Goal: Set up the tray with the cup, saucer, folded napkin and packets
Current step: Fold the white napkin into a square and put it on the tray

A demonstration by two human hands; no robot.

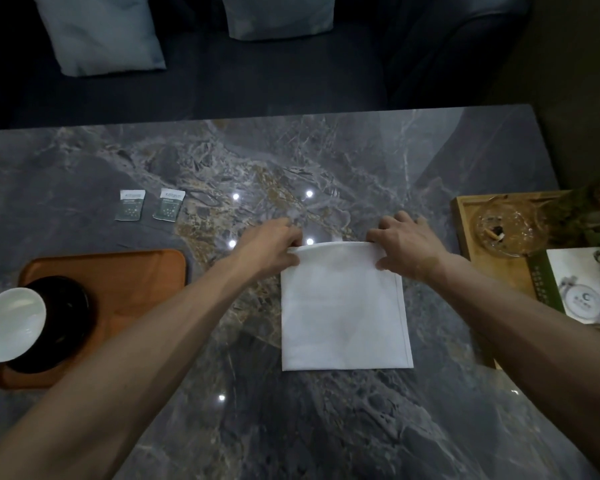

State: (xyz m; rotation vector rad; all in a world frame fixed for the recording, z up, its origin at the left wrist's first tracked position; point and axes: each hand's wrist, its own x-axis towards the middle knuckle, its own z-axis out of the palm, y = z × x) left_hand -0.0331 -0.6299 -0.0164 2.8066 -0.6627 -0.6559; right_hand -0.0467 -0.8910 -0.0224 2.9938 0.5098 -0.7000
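Both hands pinch the white napkin's far edge, apparently mid-fold.

Left hand (274,247) and right hand (404,245) grip the napkin (343,313) right of the wooden tray (136,271); cup (9,322) and saucer (66,306) already sit on it, packets (149,204) lie beyond it.

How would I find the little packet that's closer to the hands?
Start at the orange-brown tray on the marble table. Beyond its far edge lie two small green-and-white packets side by side. Yours is the right-hand packet, nearer the left hand, and slightly tilted.
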